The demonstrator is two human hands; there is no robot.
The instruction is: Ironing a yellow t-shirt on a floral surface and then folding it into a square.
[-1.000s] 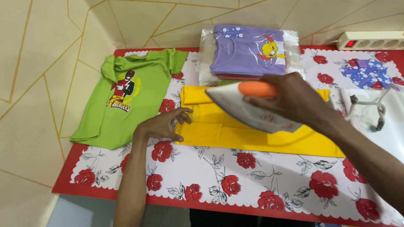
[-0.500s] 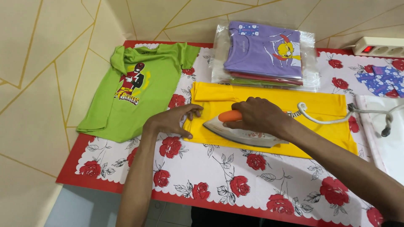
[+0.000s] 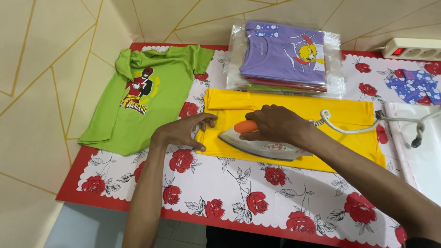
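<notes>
**Iron now flat on the yellow shirt, nearer the left hand**

The right hand grips the orange handle of the clothes iron, fingers curled tight around it. A second ago the iron was lifted and tilted above the cloth; half a second ago it had come down, and now its soleplate lies flat on the yellow garment, its pointed tip aimed at the left edge of the fabric. The left hand rests at that same edge, fingers spread and pressing the yellow cloth down against the table; it has barely shifted since the earlier frames. The iron's tip sits just beside those fingers, not touching them.

The yellow garment lies spread in the middle of the rose-printed tablecloth. The iron's white cord trails off to the right across the garment. A green shirt with a printed figure lies flat to the left, and a stack of bagged folded shirts, purple on top, sits behind the yellow one. A white power strip stands at the far right corner.
</notes>
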